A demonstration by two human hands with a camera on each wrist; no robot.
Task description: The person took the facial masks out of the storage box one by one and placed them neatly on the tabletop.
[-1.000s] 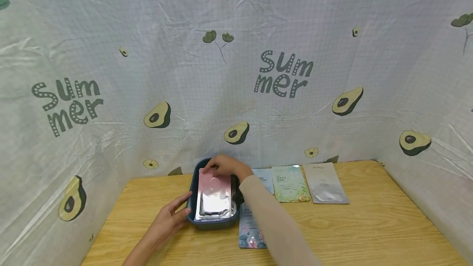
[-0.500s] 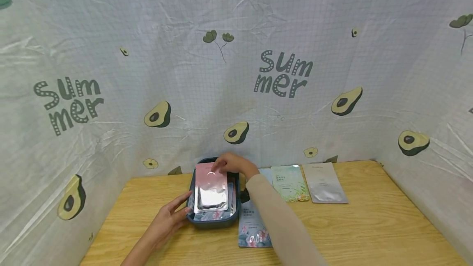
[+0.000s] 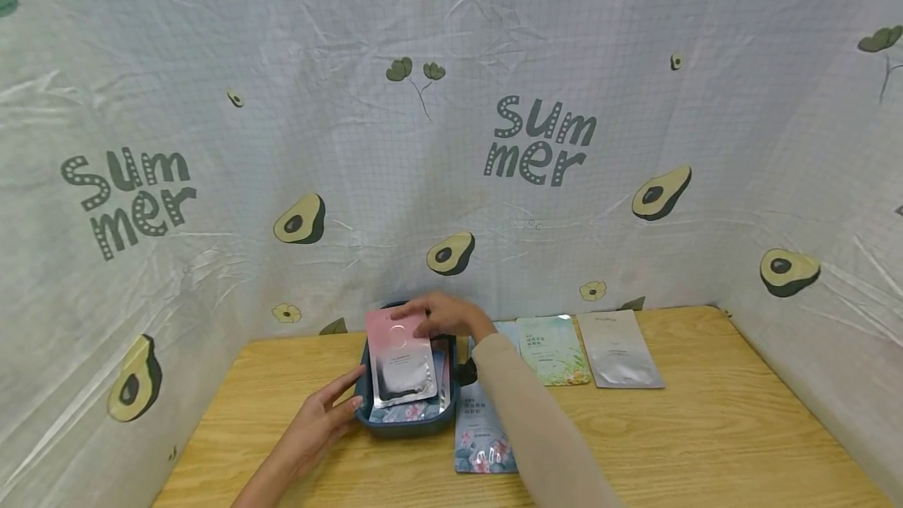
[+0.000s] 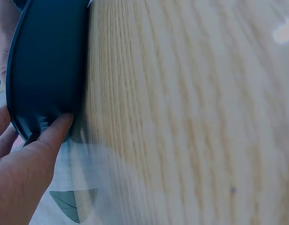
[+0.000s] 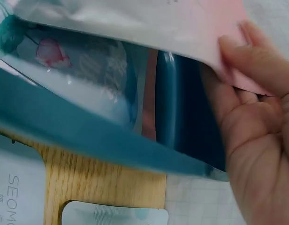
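Note:
A pink and silver face mask sachet (image 3: 404, 363) stands tilted over a dark blue bin (image 3: 405, 431). My right hand (image 3: 449, 315) pinches the sachet by its pink end, with the thumb on top and fingers beneath in the right wrist view. Under it, a blue floral mask sachet (image 3: 416, 413) and the edges of others lie in the bin. My left hand (image 3: 319, 420) holds the bin's left side; in the left wrist view one finger presses the outer wall (image 4: 48, 65) and others sit at the rim.
On the wooden table (image 3: 705, 429), a blue floral sachet (image 3: 483, 441) lies right of the bin, partly under my sleeve. A pale blue one, a green one (image 3: 553, 351) and a silver-beige one (image 3: 621, 351) lie along the back. A printed cloth (image 3: 381, 163) hangs behind.
The pink sachet has come up and tilted left out of the bin, exposing the floral sachet beneath. My right hand rose slightly with it; my left hand stayed on the bin.

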